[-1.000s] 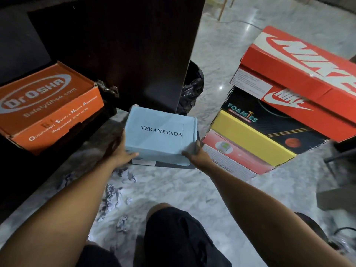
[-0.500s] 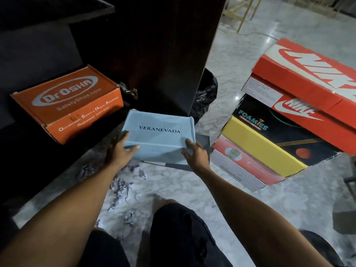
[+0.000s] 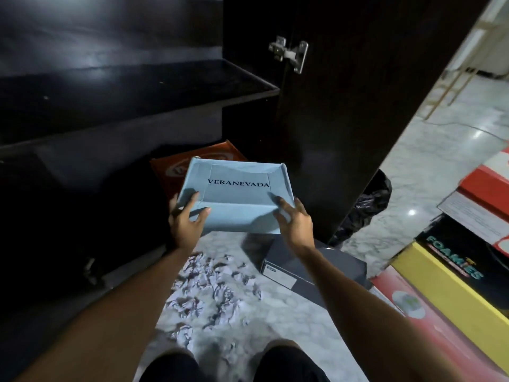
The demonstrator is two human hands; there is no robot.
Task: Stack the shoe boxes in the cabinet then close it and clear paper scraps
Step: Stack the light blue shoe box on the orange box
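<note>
Two hands carry a pale blue shoe box toward the open cabinet.

The dark cabinet point(image 3: 110, 86) gapes, an orange box point(image 3: 176, 168) on its lower level; the pale blue shoe box point(image 3: 234, 199) hangs just in front, tilted, left hand point(image 3: 187, 224) and right hand point(image 3: 296, 226) gripping its near corners. Such shallow corner grips could let it slip onto the paper scraps point(image 3: 209, 288).

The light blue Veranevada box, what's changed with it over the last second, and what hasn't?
The light blue box, held by the left hand and right hand throughout, has been lifted off the dark grey box and carried toward the cabinet, now over the orange box on the lower shelf. Unchanged: both hands' grip, the paper scraps on the floor, the open cabinet door.
</note>
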